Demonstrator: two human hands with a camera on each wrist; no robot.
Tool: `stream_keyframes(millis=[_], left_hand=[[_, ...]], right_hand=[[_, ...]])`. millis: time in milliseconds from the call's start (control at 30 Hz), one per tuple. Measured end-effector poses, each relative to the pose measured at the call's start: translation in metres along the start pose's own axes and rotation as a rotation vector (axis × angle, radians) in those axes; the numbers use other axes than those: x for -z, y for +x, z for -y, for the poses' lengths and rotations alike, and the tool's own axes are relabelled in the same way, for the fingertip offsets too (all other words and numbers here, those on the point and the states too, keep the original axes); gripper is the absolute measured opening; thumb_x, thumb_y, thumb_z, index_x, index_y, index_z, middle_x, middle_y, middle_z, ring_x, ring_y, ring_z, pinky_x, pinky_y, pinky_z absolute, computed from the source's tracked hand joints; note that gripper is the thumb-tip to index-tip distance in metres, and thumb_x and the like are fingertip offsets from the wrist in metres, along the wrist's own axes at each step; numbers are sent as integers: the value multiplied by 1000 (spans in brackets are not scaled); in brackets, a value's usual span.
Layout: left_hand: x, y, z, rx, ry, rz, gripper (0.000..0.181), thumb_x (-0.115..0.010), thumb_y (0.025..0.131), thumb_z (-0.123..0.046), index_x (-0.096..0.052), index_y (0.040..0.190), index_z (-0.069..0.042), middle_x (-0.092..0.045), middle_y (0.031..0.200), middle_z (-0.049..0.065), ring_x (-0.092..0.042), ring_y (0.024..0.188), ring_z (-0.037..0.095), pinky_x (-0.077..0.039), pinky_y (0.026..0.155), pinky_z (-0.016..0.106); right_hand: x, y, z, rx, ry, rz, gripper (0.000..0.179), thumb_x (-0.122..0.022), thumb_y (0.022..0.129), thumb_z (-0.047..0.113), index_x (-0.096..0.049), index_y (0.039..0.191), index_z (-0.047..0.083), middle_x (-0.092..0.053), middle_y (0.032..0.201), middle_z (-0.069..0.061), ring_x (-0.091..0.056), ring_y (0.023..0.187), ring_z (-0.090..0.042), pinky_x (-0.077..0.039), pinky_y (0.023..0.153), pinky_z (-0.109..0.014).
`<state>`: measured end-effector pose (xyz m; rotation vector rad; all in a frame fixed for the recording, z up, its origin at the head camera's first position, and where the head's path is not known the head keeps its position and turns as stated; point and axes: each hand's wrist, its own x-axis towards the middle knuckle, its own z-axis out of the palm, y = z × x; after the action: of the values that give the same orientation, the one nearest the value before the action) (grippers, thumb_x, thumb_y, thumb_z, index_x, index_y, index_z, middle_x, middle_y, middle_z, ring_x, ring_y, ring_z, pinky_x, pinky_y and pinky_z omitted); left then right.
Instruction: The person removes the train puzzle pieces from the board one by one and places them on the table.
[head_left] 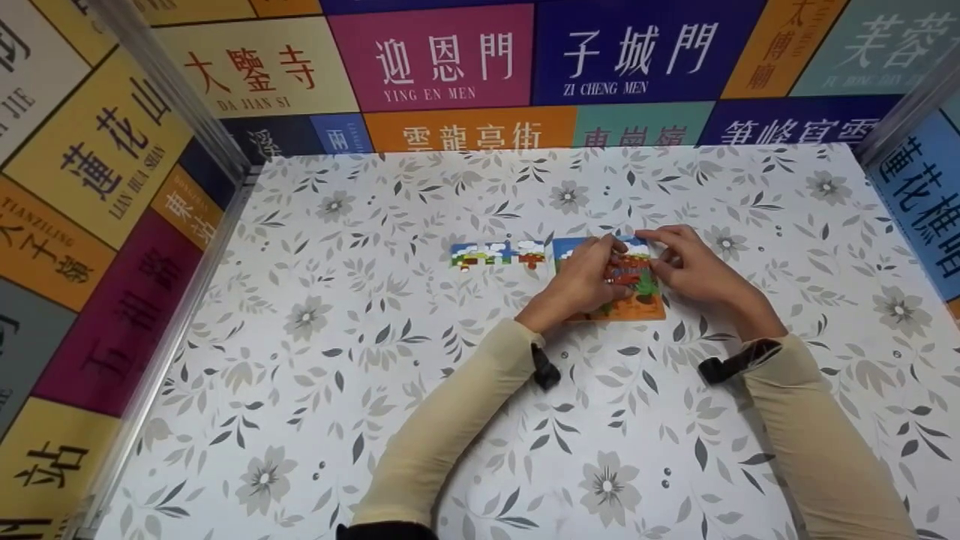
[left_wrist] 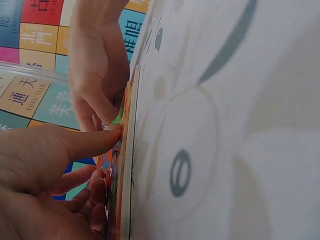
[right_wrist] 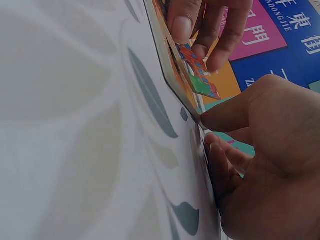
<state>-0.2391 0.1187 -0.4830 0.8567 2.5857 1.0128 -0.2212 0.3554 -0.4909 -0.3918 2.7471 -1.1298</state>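
Observation:
A jigsaw puzzle board (head_left: 615, 311) with a bright cartoon picture lies flat on the table. My left hand (head_left: 581, 277) is over its middle, thumb and fingers bent around a puzzle piece (right_wrist: 202, 85) with red and green printing. In the right wrist view that piece tilts up from the board; the fingers partly cover it. At the board's upper right corner, my right hand (head_left: 694, 266) holds the edge, its thumb against the side and its index finger by the corner. The hands hide much of the picture.
Several loose puzzle pieces (head_left: 496, 255) with blue sky, clouds and greenery lie in a group just left of the board. The table (head_left: 300, 390) has a floral cover. Panels with printed characters (head_left: 442, 60) stand along its back and sides.

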Motion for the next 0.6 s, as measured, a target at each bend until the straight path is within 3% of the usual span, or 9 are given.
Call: stream_keyframes(millis=[200, 367, 600], left_hand=[[0, 0, -1, 17, 27, 5, 48, -87, 94, -30, -69, 136, -15, -65, 127, 2, -61, 113, 14, -52, 96, 26], [0, 1, 0, -14, 14, -6, 46, -88, 94, -27, -70, 134, -13, -67, 125, 4, -63, 112, 15, -53, 93, 24], [-1, 2, 2, -42, 47, -17, 37, -79, 101, -27, -73, 134, -12, -71, 124, 5, -65, 112, 16, -54, 93, 27]], right_hand=[[0, 0, -1, -1, -7, 2, 56, -55, 107, -1, -47, 162, 5, -40, 152, -29, -57, 108, -31, -42, 82, -15], [0, 0, -1, -9, -1, -1, 56, -55, 107, -2, -47, 162, 4, -40, 153, -29, -58, 109, -32, -42, 82, -14], [-1, 0, -1, -7, -8, -11, 57, -55, 106, -1, -48, 162, 7, -41, 151, -28, -56, 108, -30, -43, 85, -17]])
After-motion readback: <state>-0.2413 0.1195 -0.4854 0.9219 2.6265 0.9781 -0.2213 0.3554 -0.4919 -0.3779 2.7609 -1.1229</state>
